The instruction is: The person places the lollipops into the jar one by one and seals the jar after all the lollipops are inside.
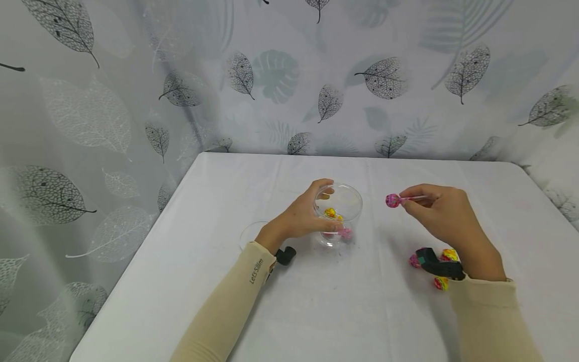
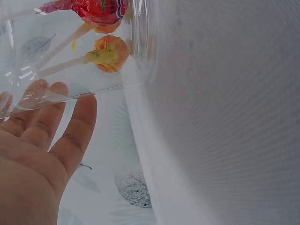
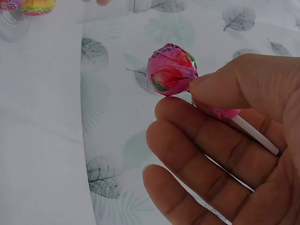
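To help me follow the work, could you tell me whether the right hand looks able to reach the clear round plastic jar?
Probably yes: the right hand, pinching a round pink-wrapped lollipop, is near the jar, nothing visible stands between them, and the jar looks uncovered.

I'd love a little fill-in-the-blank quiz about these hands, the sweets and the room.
1. The clear container is held by the ____ hand.
2. The right hand pinches a lollipop with a mainly ____ wrapper.
3. The backdrop behind the table is printed with dark and pale ____.
Missing words: left; pink; leaves.
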A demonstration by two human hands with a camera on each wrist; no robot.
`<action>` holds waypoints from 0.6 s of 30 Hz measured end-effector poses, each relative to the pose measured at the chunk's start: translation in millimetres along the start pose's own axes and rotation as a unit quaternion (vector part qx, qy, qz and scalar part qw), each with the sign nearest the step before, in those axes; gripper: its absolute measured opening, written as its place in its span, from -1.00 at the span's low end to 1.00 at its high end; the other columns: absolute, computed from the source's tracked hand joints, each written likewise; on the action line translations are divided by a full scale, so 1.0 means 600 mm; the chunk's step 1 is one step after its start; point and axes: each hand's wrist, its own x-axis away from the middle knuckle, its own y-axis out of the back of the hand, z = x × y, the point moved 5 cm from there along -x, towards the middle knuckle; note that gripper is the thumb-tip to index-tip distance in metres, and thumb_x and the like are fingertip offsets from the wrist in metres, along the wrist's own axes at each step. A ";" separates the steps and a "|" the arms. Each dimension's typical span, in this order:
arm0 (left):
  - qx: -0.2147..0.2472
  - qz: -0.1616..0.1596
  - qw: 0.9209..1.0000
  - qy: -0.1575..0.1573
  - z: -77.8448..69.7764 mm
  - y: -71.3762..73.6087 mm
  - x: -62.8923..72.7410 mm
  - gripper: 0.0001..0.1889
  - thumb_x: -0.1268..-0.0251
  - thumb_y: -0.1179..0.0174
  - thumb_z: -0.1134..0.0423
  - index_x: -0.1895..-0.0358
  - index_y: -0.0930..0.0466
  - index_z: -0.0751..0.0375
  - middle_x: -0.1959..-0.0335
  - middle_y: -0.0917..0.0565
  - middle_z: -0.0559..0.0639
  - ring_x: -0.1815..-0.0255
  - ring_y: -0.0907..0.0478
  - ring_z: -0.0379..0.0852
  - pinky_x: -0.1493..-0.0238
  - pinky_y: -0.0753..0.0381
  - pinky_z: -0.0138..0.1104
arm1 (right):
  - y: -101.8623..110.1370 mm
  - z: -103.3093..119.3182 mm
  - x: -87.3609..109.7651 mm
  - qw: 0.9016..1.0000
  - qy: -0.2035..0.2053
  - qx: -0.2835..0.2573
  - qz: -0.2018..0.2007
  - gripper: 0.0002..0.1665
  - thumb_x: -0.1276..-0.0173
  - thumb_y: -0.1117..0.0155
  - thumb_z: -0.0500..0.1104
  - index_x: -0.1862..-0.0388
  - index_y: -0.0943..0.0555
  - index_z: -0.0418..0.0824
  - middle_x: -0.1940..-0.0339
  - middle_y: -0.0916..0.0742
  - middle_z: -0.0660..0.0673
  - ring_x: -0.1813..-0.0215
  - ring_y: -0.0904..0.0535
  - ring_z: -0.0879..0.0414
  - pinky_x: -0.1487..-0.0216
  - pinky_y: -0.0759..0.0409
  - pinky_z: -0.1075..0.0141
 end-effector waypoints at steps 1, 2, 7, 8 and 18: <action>0.000 0.000 1.000 0.000 0.000 0.000 0.000 0.06 -0.10 -0.61 0.00 -0.60 -0.06 -0.25 -0.49 -0.39 -0.24 -0.51 -0.32 -0.22 -0.37 -0.46 0.00 | 0.000 0.002 0.000 1.000 0.002 0.001 -0.002 -0.87 -0.42 -0.39 -0.17 0.14 -0.82 -0.14 0.28 -0.85 -0.20 0.38 -0.62 0.54 0.39 -0.53 0.40; 0.000 0.000 1.000 0.000 0.000 0.000 0.001 0.06 -0.10 -0.61 0.00 -0.60 -0.06 -0.25 -0.49 -0.39 -0.24 -0.51 -0.32 -0.22 -0.36 -0.46 -0.01 | 0.000 0.003 0.000 1.000 0.003 0.002 -0.003 -0.87 -0.42 -0.39 -0.18 0.14 -0.82 -0.14 0.28 -0.85 -0.20 0.39 -0.62 0.55 0.39 -0.53 0.40; -0.002 0.000 1.000 0.002 -0.002 0.000 0.002 0.07 -0.11 -0.61 0.02 -0.61 -0.06 -0.24 -0.49 -0.39 -0.22 -0.51 -0.32 -0.21 -0.37 -0.46 0.00 | -0.002 0.012 0.000 1.000 0.006 -0.002 -0.009 -0.87 -0.43 -0.39 -0.18 0.14 -0.82 -0.16 0.31 -0.85 -0.17 0.40 -0.63 0.52 0.40 -0.54 0.40; -0.002 0.000 1.000 0.002 -0.002 0.000 0.002 0.07 -0.11 -0.61 0.01 -0.61 -0.06 -0.23 -0.50 -0.39 -0.22 -0.51 -0.31 -0.20 -0.37 -0.46 0.00 | -0.002 0.013 0.000 1.000 0.005 -0.004 -0.009 -0.86 -0.43 -0.39 -0.18 0.14 -0.82 -0.16 0.31 -0.85 -0.17 0.40 -0.63 0.52 0.41 -0.54 0.40; -0.002 0.000 1.000 -0.004 0.000 0.000 -0.001 0.07 -0.10 -0.61 -0.01 -0.60 -0.06 -0.23 -0.50 -0.40 -0.20 -0.51 -0.33 -0.18 -0.36 -0.48 0.02 | -0.009 0.025 0.002 1.000 0.019 -0.009 -0.018 -0.88 -0.41 -0.40 -0.21 0.15 -0.82 -0.16 0.32 -0.85 -0.16 0.41 -0.63 0.49 0.42 -0.54 0.42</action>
